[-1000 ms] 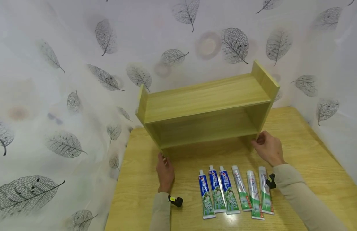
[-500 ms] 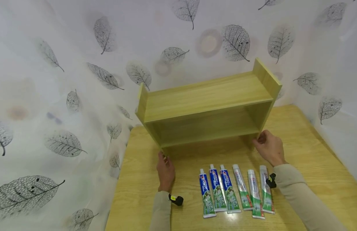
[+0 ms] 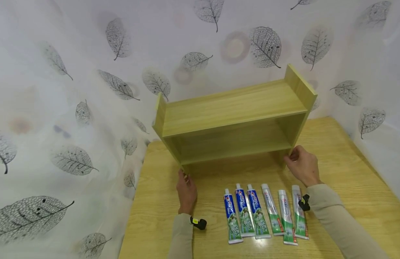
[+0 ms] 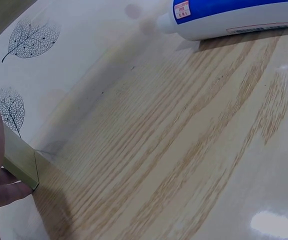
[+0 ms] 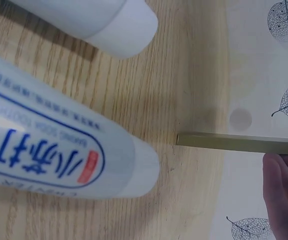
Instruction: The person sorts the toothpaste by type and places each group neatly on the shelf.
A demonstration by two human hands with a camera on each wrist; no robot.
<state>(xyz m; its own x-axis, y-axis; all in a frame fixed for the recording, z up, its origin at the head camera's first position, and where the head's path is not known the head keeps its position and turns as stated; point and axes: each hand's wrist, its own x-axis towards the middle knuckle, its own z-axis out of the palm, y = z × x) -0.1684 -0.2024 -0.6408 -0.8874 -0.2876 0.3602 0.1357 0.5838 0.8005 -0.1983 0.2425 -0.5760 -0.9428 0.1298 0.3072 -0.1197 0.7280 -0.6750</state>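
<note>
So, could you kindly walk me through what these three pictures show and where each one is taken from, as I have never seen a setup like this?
There is no machine here: a person works with two bare hands and wears three cameras. The wide picture comes from a camera on the head, looking down at a wooden table. The two close-ups come from cameras strapped to the wrists.

On the table stands a small wooden shelf unit. The left hand touches its lower left corner, and the right hand grips its lower right corner. In front lie six toothpaste tubes in a row, three blue and three green and white.

The left wrist view shows a fingertip against the shelf corner; the right wrist view shows tube caps up close and the shelf's edge.
</note>
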